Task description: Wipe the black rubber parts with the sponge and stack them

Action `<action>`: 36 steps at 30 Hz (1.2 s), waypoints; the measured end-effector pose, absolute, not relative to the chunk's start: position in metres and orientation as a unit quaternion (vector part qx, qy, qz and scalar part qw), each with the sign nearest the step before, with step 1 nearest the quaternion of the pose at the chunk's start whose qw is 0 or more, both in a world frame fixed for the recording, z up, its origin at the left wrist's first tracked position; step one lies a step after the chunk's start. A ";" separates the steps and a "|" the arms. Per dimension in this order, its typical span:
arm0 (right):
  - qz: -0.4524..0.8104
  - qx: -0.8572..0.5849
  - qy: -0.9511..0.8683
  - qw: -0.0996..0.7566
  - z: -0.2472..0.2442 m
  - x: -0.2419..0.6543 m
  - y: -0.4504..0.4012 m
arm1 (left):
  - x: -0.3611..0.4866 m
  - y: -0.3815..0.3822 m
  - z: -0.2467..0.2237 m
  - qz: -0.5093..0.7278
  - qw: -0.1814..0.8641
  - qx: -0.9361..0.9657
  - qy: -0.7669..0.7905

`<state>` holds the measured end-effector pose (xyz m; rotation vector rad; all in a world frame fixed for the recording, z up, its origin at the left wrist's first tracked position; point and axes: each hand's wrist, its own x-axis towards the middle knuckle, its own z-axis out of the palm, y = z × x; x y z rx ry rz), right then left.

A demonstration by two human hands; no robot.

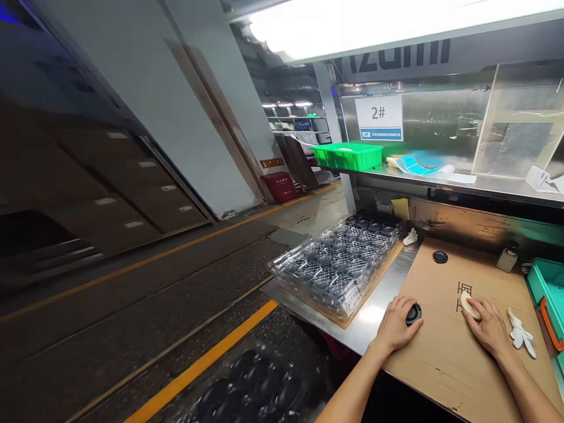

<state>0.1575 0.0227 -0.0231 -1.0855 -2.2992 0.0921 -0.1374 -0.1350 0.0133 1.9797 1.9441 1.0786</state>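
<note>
My left hand (pixel 396 324) rests on the cardboard sheet (pixel 440 364), its thumb and fingers closed round a small black round part (pixel 413 315). To the right, my right hand (pixel 488 326) has its fingers curled over a cream-coloured oval pad (pixel 467 304), whose exact kind I cannot make out. Another black round part (pixel 439 257) lies farther back on the cardboard. Beside my right wrist is a crumpled white cloth-like piece (pixel 520 333).
Left of the cardboard, a clear plastic tray (pixel 275 267) holds many black round parts. A small bottle (pixel 507 258) and a teal bin (pixel 540 282) stand at the right. Above, a shelf (pixel 379 176) carries a green bin (pixel 348 157) and a blue label strip (pixel 418 166).
</note>
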 end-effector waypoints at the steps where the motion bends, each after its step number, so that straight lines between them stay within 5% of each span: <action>1: 0.032 -0.408 -0.864 0.293 -0.022 0.157 0.022 | -0.137 -0.135 0.013 0.363 0.082 0.662 0.651; 27: 0.028 -0.444 -0.860 0.250 -0.001 0.144 0.004 | -0.143 -0.134 0.007 0.364 0.081 0.678 0.634; 36: 0.052 -0.482 -0.844 0.229 0.012 0.129 -0.020 | -0.174 -0.122 -0.028 0.356 0.060 0.696 0.621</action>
